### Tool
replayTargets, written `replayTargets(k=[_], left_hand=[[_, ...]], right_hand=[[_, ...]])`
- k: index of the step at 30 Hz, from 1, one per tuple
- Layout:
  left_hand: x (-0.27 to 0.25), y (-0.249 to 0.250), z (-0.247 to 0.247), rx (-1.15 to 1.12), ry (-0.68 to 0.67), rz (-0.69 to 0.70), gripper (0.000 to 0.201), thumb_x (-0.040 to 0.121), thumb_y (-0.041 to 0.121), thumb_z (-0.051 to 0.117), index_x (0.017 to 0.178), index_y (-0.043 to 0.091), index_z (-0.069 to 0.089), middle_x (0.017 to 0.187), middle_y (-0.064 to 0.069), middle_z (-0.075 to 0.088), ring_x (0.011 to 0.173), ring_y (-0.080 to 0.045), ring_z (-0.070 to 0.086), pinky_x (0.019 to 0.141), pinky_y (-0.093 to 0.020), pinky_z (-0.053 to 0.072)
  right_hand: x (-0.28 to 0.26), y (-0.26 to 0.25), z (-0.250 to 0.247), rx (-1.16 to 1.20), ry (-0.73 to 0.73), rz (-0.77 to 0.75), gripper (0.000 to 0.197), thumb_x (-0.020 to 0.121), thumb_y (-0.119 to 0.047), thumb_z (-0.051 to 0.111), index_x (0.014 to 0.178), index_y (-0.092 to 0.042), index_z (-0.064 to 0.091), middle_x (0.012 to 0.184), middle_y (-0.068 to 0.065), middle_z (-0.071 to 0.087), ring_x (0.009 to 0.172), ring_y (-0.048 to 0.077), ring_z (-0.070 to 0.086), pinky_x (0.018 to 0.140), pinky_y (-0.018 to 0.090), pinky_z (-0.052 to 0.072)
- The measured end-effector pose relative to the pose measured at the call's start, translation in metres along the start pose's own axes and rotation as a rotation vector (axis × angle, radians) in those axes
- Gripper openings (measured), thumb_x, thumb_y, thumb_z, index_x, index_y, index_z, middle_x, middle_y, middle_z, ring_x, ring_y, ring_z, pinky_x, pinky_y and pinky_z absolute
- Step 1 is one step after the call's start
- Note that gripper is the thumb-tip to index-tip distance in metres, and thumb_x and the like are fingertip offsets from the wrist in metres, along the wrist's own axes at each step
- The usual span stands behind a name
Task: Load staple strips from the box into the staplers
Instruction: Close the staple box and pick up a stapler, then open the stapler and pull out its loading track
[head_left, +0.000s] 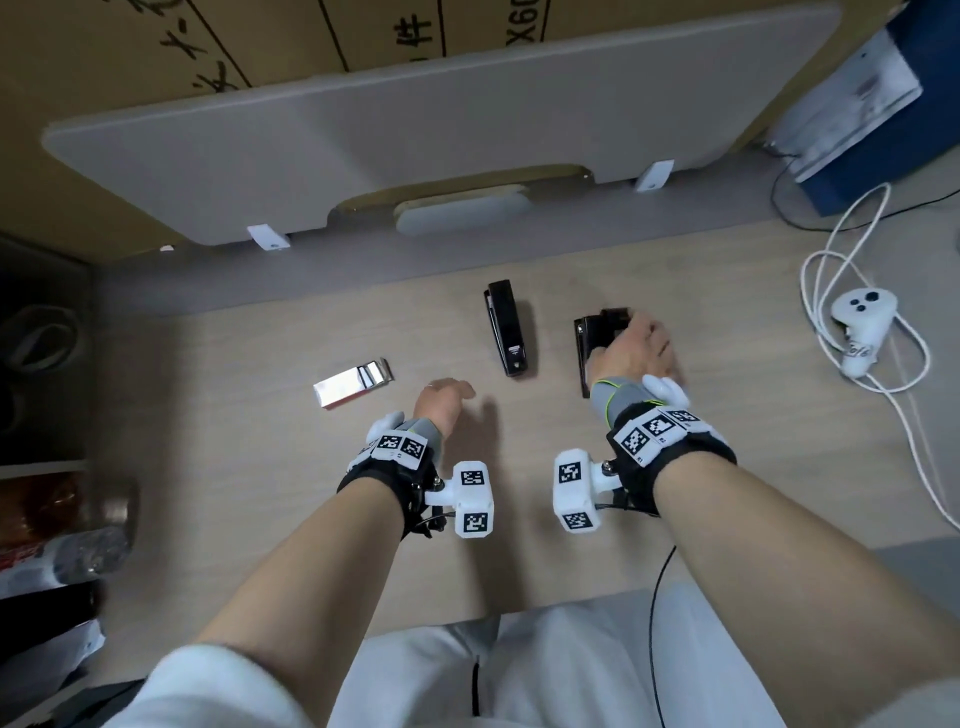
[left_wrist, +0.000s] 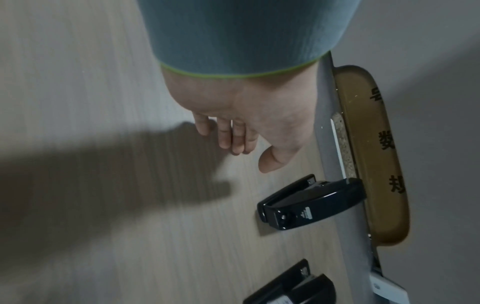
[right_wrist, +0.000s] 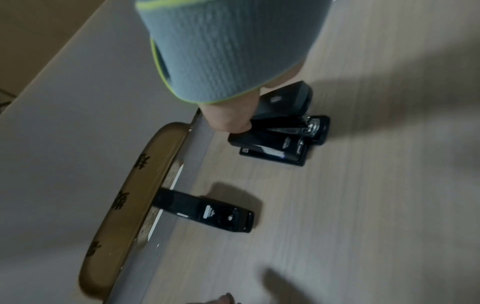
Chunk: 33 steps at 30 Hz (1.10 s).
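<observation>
Two black staplers lie on the wooden table. The middle stapler (head_left: 506, 327) (left_wrist: 311, 203) (right_wrist: 207, 211) is closed and untouched. My right hand (head_left: 639, 340) grips the right stapler (head_left: 595, 338) (right_wrist: 283, 139) from above, my thumb (right_wrist: 228, 121) against its side; its top arm looks lifted off the base and a metal track shows. The staple box (head_left: 353, 382), white and red with its tray slid partly out, lies to the left. Between the box and the middle stapler hovers my left hand (head_left: 452, 395) (left_wrist: 233, 135), fingers loosely curled and empty.
A grey panel (head_left: 415, 130) leans against cardboard boxes along the table's far edge. A white controller (head_left: 862, 317) with a looped white cable lies at the right, behind it a blue box (head_left: 893, 119). Bottles and bags (head_left: 62, 540) crowd the left side.
</observation>
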<state>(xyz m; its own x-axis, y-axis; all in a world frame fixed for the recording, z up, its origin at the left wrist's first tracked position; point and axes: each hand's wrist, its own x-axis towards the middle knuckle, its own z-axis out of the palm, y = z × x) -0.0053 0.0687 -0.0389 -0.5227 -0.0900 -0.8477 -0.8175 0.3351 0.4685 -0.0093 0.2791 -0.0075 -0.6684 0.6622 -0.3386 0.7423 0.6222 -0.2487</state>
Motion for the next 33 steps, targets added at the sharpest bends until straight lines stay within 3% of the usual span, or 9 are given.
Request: replayTargets(k=[3,4,8,14,17,21,25,30,33], left_hand=[[0.016,-0.008,0.005,0.046,0.081,-0.022,0.014,0.077,0.007,0.057,0.064,0.012,0.058,0.080,-0.012,0.060,0.085,-0.029,0.054,0.069,-0.029,0.041],[0.019,-0.013,0.008,0.063,0.104,-0.015,0.004,0.069,0.013,0.059,0.068,0.011,0.062,0.082,-0.010,0.062,0.086,-0.031,0.057,0.072,-0.031,0.045],[0.022,-0.021,0.015,0.031,0.196,-0.007,0.056,0.050,0.028,0.060,0.101,0.008,0.071,0.105,-0.006,0.069,0.097,-0.028,0.061,0.085,-0.032,0.049],[-0.005,-0.004,0.034,-0.276,0.164,0.031,0.007,0.080,0.009,0.057,0.085,0.012,0.061,0.074,-0.005,0.063,0.073,-0.029,0.056,0.052,-0.024,0.043],[-0.024,0.006,0.044,-0.444,0.076,0.091,0.007,0.096,0.009,0.051,0.097,0.013,0.056,0.079,-0.002,0.066,0.055,-0.012,0.061,0.056,-0.023,0.048],[-0.040,0.020,0.042,-0.557,-0.004,0.152,0.016,0.097,0.015,0.050,0.113,0.013,0.051,0.088,-0.005,0.065,0.062,-0.017,0.055,0.053,-0.022,0.051],[-0.055,0.035,0.023,-0.641,0.020,0.182,0.044,0.093,0.041,0.056,0.131,0.024,0.043,0.109,-0.002,0.064,0.064,-0.021,0.064,0.066,-0.032,0.052],[-0.066,0.000,-0.019,-0.721,-0.027,0.051,0.051,0.080,0.053,0.068,0.110,0.012,0.065,0.098,-0.014,0.075,0.075,-0.028,0.072,0.066,-0.035,0.059],[-0.060,-0.049,-0.054,-0.768,-0.038,-0.048,0.057,0.074,0.050,0.075,0.112,0.009,0.066,0.101,-0.018,0.072,0.077,-0.030,0.071,0.062,-0.034,0.060]], right_hand=[[-0.003,0.019,0.007,0.092,-0.133,0.064,0.069,0.088,-0.005,0.053,0.150,-0.018,0.026,0.145,0.019,0.041,0.131,0.037,0.040,0.105,0.042,0.030],[-0.007,0.024,0.008,0.105,-0.149,0.062,0.071,0.089,-0.003,0.049,0.153,-0.020,0.021,0.146,0.019,0.039,0.132,0.037,0.040,0.105,0.042,0.030],[-0.009,0.026,0.009,0.185,-0.140,0.105,0.072,0.089,-0.002,0.049,0.153,-0.017,0.019,0.147,0.021,0.039,0.128,0.039,0.047,0.103,0.045,0.036],[-0.009,0.034,-0.013,0.165,-0.118,0.064,0.081,0.083,-0.004,0.063,0.151,-0.012,0.020,0.138,0.021,0.050,0.120,0.039,0.053,0.094,0.046,0.041],[-0.010,0.030,-0.024,0.204,-0.059,0.017,0.071,0.089,-0.010,0.056,0.151,-0.014,0.022,0.139,0.019,0.050,0.118,0.039,0.054,0.090,0.043,0.042],[-0.018,0.009,-0.049,0.209,-0.104,-0.175,0.055,0.097,-0.022,0.048,0.149,-0.018,0.029,0.138,0.011,0.055,0.118,0.036,0.056,0.089,0.037,0.042],[-0.041,-0.025,-0.054,0.102,-0.328,-0.523,0.058,0.089,-0.024,0.058,0.143,-0.028,0.040,0.134,0.002,0.060,0.119,0.029,0.058,0.097,0.037,0.046],[-0.081,-0.057,-0.026,-0.052,-0.466,-0.740,0.049,0.073,-0.011,0.062,0.114,-0.039,0.063,0.107,-0.007,0.071,0.098,0.021,0.065,0.074,0.023,0.045],[-0.107,-0.075,0.003,-0.069,-0.457,-0.808,0.049,0.073,0.002,0.053,0.099,-0.036,0.069,0.101,-0.008,0.069,0.101,0.022,0.059,0.079,0.027,0.048]])
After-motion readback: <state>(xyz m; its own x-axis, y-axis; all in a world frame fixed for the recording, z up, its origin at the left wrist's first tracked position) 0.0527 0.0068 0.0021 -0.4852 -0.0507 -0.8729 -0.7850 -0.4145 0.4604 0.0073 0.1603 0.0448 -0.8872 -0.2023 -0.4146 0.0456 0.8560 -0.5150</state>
